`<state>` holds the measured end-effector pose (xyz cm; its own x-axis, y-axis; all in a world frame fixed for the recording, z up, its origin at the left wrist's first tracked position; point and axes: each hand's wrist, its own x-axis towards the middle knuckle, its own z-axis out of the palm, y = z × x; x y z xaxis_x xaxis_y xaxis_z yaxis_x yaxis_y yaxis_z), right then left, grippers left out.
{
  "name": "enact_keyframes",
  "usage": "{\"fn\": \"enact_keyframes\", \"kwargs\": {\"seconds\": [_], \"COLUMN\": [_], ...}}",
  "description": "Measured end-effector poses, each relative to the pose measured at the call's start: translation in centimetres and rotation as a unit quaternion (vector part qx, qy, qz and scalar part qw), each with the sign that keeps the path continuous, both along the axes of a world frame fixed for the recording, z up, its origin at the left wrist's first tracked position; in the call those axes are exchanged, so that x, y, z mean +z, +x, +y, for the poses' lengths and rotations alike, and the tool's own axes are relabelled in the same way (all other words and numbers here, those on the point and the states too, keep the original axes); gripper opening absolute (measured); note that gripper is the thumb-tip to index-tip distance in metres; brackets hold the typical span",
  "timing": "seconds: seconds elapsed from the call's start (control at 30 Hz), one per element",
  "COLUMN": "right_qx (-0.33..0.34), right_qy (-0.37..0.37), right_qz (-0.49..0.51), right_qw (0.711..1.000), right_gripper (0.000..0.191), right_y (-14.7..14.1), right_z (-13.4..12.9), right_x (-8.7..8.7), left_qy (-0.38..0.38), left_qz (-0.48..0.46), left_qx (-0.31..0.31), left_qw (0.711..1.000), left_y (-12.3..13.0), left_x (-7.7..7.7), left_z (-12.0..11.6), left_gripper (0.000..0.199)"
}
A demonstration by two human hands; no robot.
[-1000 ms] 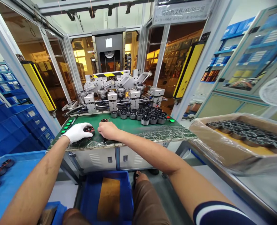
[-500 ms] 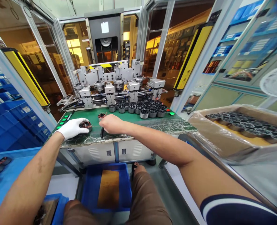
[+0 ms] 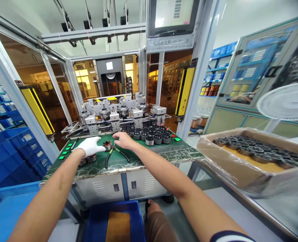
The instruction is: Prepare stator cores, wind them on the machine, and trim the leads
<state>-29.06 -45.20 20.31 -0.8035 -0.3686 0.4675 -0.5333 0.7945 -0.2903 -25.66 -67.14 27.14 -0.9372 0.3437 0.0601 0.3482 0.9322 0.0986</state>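
Note:
My left hand (image 3: 90, 146), in a white glove, is over the left part of the green bench top, thumb and fingers spread. Just off its fingertips sits a ring-shaped motor stator (image 3: 107, 145) with copper windings. Beneath that hand are more stators (image 3: 91, 158), partly covered. My bare right hand (image 3: 123, 140) hovers to the right of the wound stator, fingers loosely extended and nothing visible in them. Below it, a pair of pliers (image 3: 116, 154) lies with its dark handles spread toward the front edge.
Dark metal rings (image 3: 150, 140) crowd the bench's right side, before a row of machine fixtures (image 3: 115, 119). A carton (image 3: 229, 171) of similar rings stands at right. Green buttons (image 3: 65, 153) line the left edge. A blue bin (image 3: 93, 222) lies below.
My right hand has let go of the pliers, which now rest on the bench. My left hand has moved from one stator toward the other. The view has tilted up.

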Motion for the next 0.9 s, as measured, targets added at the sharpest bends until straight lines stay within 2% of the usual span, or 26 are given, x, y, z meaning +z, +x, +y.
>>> {"fn": "enact_keyframes", "kwargs": {"seconds": [0.1, 0.2, 0.37, 0.5, 0.6, 0.7, 0.8, 0.9], "right_qx": [0.004, 0.010, 0.011, 0.010, 0.004, 0.000, 0.014, 0.049], "right_qy": [0.016, 0.038, 0.073, 0.094, 0.107, 0.117, 0.126, 0.127], "right_qz": [-0.012, -0.012, 0.019, 0.068, 0.112, 0.158, 0.203, 0.240], "right_qw": [1.000, 0.999, 0.997, 0.993, 0.988, 0.980, 0.971, 0.961], "right_gripper": [0.026, 0.025, 0.019, 0.017, 0.016, 0.014, 0.013, 0.018], "right_y": [-0.3, -0.4, -0.5, 0.2, 1.1, 2.3, 4.6, 7.5], "right_z": [-0.9, -1.1, -1.2, -1.4, -1.5, -1.3, -0.6, 0.3], "right_x": [-1.7, -2.3, -2.1, -2.1, -1.5, -0.2, 1.0, 1.6], "left_qy": [-0.039, -0.063, -0.086, -0.083, -0.057, -0.018, 0.023, 0.057], "left_qz": [-0.014, -0.019, -0.036, -0.019, 0.033, 0.098, 0.142, 0.154], "left_qx": [0.013, 0.012, -0.012, -0.010, -0.008, -0.016, -0.035, -0.054], "left_qw": [0.999, 0.998, 0.996, 0.996, 0.998, 0.995, 0.989, 0.985], "left_y": [-1.5, -2.3, -2.6, -2.0, -0.7, 1.3, 4.2, 7.7], "left_x": [-1.8, -2.7, -2.1, -1.8, -0.9, 1.0, 2.7, 2.8], "left_z": [2.7, 3.9, 3.5, 3.4, 3.8, 3.6, 2.4, 0.5], "left_gripper": [0.076, 0.058, 0.038, 0.035, 0.031, 0.033, 0.035, 0.031]}}
